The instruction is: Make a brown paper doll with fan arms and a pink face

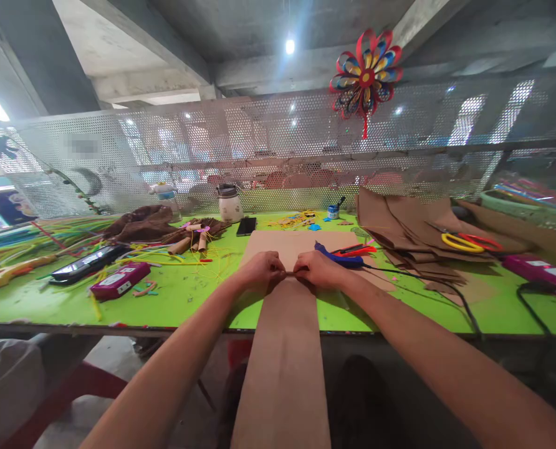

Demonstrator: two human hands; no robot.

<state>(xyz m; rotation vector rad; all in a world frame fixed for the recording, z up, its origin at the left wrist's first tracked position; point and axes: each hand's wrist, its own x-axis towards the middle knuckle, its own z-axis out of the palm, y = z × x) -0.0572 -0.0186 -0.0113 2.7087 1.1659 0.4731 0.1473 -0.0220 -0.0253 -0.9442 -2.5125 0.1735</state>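
A long strip of brown paper runs from the table toward me and hangs over the front edge. Its far end looks rolled or folded into a narrow edge. My left hand pinches that edge on the left, and my right hand pinches it on the right, a small gap between them. Beneath the hands lies a tan cardboard sheet. Just beyond my right hand rests a blue glue gun, with red-handled scissors or pliers behind it. The fingertips partly hide the paper edge.
Brown paper sheets are stacked at right with yellow-handled scissors on them. A purple power strip, a black device and a yellow glue gun lie left. A phone and a white jar stand toward the back.
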